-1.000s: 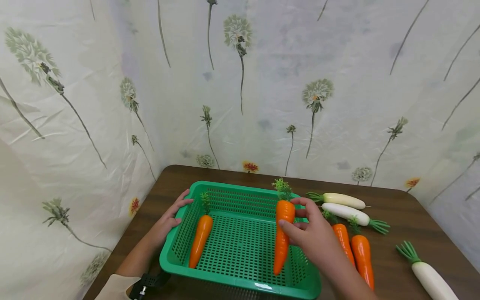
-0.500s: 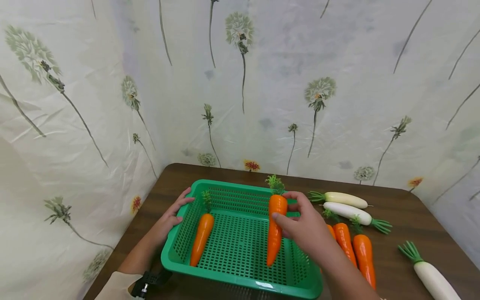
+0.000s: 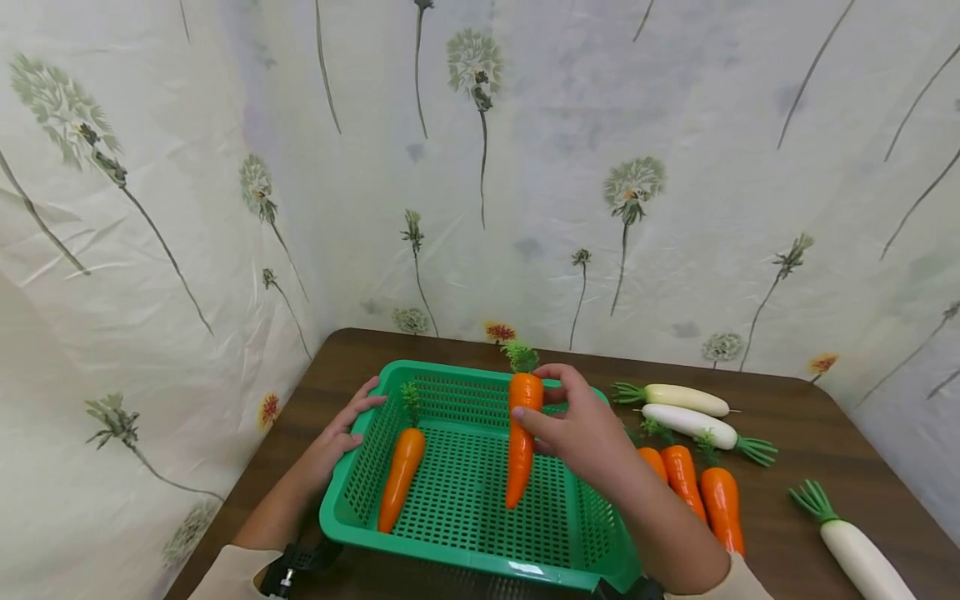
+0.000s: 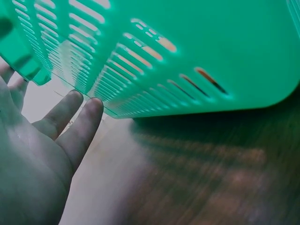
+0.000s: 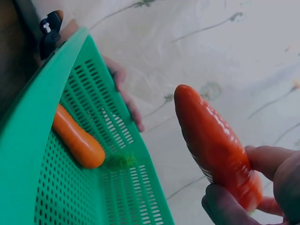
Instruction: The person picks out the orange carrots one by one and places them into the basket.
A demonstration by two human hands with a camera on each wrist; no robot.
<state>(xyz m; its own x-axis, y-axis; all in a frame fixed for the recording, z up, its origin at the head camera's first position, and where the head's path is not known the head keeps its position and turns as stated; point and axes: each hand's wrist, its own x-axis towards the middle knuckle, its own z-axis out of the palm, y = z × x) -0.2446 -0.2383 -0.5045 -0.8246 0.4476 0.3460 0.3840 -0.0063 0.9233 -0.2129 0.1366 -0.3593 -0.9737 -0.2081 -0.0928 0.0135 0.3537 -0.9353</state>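
Observation:
My right hand (image 3: 585, 425) pinches an orange carrot (image 3: 522, 442) near its thick end, thumb on one side and fingers on the other. The carrot hangs over the green plastic basket (image 3: 450, 556), its tip down and feathery green top up. In the right wrist view the same carrot (image 5: 215, 145) shows its tip toward the camera. Another carrot (image 3: 402, 479) lies along the left side inside the basket. At the basket's left rim rests my left hand (image 3: 337, 433); in the left wrist view its extended fingers (image 4: 82, 129) touch the slotted wall.
Right of the basket, several carrots (image 3: 722, 504) lie side by side on the brown table (image 3: 787, 417). Behind them are two white radishes (image 3: 690, 425), with a third radish (image 3: 862, 554) at the far right. A flower-printed curtain (image 3: 540, 208) hangs behind the table.
My right hand has carried the carrot leftward and slightly up, from the basket's right side toward its middle. The left hand stays at the left rim.

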